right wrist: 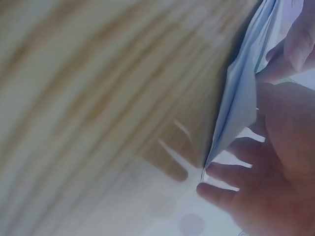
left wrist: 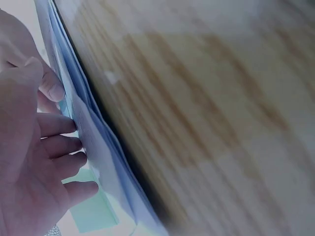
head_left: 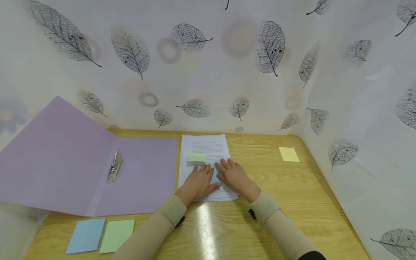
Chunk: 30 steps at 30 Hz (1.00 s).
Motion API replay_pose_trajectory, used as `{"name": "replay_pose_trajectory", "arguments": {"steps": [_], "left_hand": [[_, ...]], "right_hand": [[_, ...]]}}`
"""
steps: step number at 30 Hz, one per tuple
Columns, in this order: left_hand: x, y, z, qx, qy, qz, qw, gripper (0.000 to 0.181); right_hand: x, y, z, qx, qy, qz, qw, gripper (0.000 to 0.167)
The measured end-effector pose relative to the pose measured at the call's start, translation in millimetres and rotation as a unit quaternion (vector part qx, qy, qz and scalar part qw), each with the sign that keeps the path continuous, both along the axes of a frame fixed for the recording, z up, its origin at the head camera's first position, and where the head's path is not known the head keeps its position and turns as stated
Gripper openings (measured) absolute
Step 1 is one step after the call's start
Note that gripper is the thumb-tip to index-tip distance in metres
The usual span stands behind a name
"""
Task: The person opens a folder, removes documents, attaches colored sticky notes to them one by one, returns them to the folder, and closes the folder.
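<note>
A stack of printed paper point(head_left: 211, 144) lies on the wooden table, and both hands rest on it. A blue sticky note point(head_left: 214, 177) shows between them on the top sheet, partly covered. My left hand point(head_left: 198, 183) lies with its fingers extended on the note's left side. From the right, my right hand point(head_left: 234, 177) touches the note with its fingers straight. Just above the left fingertips a green sticky note point(head_left: 196, 157) is on the same page. In the left wrist view, layered sheet edges point(left wrist: 98, 128) show beside the fingers; the right wrist view shows sheets point(right wrist: 241, 93) too.
An open purple folder point(head_left: 146, 173) with a metal clip point(head_left: 114, 167) lies left of the papers. In front of it are a blue sticky pad point(head_left: 86, 235) and a green sticky pad point(head_left: 117, 236). A yellow sticky note point(head_left: 289, 154) is at the right. Leaf-patterned curtains border the table.
</note>
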<state>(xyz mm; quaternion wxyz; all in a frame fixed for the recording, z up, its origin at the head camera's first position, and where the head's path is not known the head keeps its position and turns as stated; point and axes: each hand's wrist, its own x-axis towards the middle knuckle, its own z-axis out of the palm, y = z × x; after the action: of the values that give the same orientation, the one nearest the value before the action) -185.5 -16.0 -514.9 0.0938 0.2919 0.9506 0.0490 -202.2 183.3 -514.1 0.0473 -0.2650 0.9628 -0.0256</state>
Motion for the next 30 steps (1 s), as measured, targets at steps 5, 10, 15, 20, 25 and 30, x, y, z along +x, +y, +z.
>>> {"name": "replay_pose_trajectory", "arguments": {"steps": [5, 10, 15, 20, 25, 30], "left_hand": [[-0.5, 0.6, 2.8, 0.021, -0.032, 0.007, 0.9992, 0.088], [0.0, -0.3, 2.0, 0.029, -0.039, 0.008, 0.9988, 0.087], [0.4, -1.8, 0.1, 0.029, -0.037, 0.012, 0.9988, 0.086], [1.5, -1.5, 1.9, 0.025, -0.033, 0.02, 0.999, 0.087], [2.8, 0.0, 2.4, 0.019, -0.033, 0.027, 0.9989, 0.088], [3.5, 0.6, -0.7, 0.009, -0.029, 0.024, 0.9993, 0.088]], "right_hand": [[2.8, 6.2, 6.1, -0.009, -0.038, -0.02, 0.999, 0.057], [2.1, 15.2, 8.0, 0.004, -0.052, -0.04, 0.9978, 0.057], [2.4, 17.3, 7.5, 0.011, -0.058, -0.062, 0.9963, 0.058], [3.8, 8.4, 4.6, 0.011, -0.045, -0.045, 0.9979, 0.057], [6.8, 4.6, 2.5, 0.011, -0.042, -0.025, 0.9988, 0.058], [8.2, 9.8, 3.1, 0.015, -0.048, -0.052, 0.9974, 0.061]]}}
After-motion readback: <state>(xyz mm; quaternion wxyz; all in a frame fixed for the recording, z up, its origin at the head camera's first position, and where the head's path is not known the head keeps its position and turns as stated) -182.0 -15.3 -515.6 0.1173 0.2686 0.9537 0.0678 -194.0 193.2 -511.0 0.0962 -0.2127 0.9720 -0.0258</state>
